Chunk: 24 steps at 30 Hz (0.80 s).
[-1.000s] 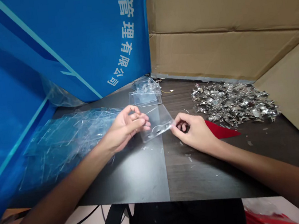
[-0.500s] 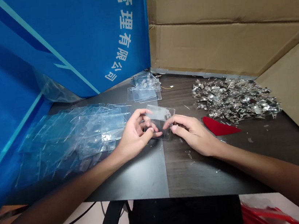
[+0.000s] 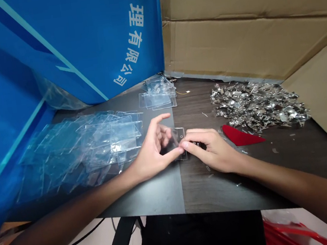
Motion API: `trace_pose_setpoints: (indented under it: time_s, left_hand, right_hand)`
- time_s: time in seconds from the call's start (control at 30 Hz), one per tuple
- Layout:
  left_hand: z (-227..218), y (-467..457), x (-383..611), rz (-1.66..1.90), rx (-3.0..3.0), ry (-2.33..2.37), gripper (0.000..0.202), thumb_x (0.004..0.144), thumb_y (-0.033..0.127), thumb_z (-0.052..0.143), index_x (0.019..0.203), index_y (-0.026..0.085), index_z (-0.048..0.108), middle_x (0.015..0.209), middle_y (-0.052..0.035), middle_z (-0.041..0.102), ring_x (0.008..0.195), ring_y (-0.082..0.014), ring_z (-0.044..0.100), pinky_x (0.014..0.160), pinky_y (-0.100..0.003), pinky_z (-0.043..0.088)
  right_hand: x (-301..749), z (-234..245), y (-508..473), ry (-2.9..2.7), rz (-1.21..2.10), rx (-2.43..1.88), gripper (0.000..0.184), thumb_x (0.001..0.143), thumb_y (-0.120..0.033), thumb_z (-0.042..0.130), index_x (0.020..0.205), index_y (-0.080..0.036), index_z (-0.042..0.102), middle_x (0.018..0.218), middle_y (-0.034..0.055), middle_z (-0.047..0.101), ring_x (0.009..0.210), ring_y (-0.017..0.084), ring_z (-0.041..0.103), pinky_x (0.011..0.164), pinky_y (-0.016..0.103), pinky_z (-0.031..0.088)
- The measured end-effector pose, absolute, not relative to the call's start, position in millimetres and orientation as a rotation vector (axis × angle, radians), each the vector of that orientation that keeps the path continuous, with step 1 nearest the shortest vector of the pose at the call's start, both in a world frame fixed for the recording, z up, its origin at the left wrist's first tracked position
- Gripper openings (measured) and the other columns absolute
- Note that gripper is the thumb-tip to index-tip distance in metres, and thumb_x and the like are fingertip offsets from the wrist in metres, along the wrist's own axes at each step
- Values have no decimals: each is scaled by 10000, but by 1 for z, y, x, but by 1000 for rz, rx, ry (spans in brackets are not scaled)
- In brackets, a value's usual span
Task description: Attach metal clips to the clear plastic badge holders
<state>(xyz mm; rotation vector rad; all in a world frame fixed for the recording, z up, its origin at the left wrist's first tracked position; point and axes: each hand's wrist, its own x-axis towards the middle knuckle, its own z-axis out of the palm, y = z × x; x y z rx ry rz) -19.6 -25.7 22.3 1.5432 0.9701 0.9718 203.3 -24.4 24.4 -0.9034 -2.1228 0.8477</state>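
In front of me, above the table, a clear plastic badge holder with a small hole near its edge is held between both hands. My left hand cradles it, thumb stretched along the near side, index finger raised and the other fingers curled behind. My right hand pinches at the holder's right edge, its thumb and index fingertips meeting my left thumb tip. Under the right fingers shows a bit of a small metal clip, mostly hidden. Whether the clip is fastened to the holder I cannot tell.
Clear badge holders lie heaped on the left, with a smaller stack at the back. Metal clips with clear straps are piled on the right beside a red cloth piece. Blue banner and cardboard wall the table.
The badge holder has been turned and lowered, its broad face now tilted away. My hands have come together, thumb tips touching, and my left index finger has lifted.
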Motion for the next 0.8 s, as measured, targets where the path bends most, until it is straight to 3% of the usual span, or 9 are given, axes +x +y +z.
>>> trace_pose_setpoints:
  time_s: [0.17, 0.27, 0.4, 0.5, 0.57, 0.67, 0.8]
  left_hand:
    - [20, -23, -19, 1054, 1566, 895, 543, 920, 218, 812, 1371, 222, 510, 882, 40, 507, 815, -151, 556, 816, -316, 489]
    - [21, -21, -24, 1177, 1724, 901, 323, 937, 172, 784, 1197, 225, 599, 945, 6, 583, 873, -163, 591, 864, -332, 499]
    - [31, -24, -33, 1185, 2000, 805, 97, 972, 279, 802, 1027, 222, 746, 1088, -56, 632, 1031, -221, 626, 956, -393, 518]
    - [37, -28, -33, 1113, 2036, 837, 142, 1030, 313, 720, 939, 227, 787, 1216, -87, 645, 1186, -266, 632, 1114, -479, 495]
    - [37, -30, -30, 1059, 1999, 935, 150, 960, 315, 816, 885, 208, 742, 1277, -97, 627, 1262, -290, 621, 1169, -514, 477]
    - [32, -30, -23, 989, 1828, 991, 318, 850, 328, 922, 899, 198, 636, 1299, -108, 581, 1309, -310, 607, 1153, -528, 509]
    - [24, -30, -18, 931, 1500, 872, 363, 882, 290, 877, 982, 215, 536, 1257, -86, 572, 1189, -232, 654, 1051, -447, 585]
  right_hand:
    - [202, 19, -24, -2097, 613, -836, 217, 1070, -185, 645, 872, -191, 732, 729, -17, 619, 623, 122, 547, 615, 266, 443]
    - [201, 16, -24, -1985, 457, -899, 114, 1011, -135, 709, 927, -196, 756, 731, -26, 614, 608, 117, 541, 588, 257, 456]
    - [205, 14, -22, -1887, 210, -838, 162, 980, -61, 718, 939, -216, 741, 731, -20, 634, 639, 132, 574, 604, 268, 484]
    - [210, 14, -20, -1900, 34, -732, 200, 966, -25, 735, 987, -223, 746, 780, 4, 705, 672, 150, 610, 634, 292, 509]
    - [213, 15, -20, -1959, -65, -662, 188, 968, -34, 753, 1018, -215, 757, 805, 24, 729, 689, 164, 625, 631, 308, 510]
    - [214, 16, -22, -2069, -170, -577, 150, 971, -51, 772, 1013, -196, 774, 776, 32, 718, 665, 173, 597, 588, 322, 479]
    - [214, 15, -22, -2147, -204, -537, 129, 989, -87, 767, 938, -205, 782, 752, 28, 702, 646, 172, 563, 569, 322, 473]
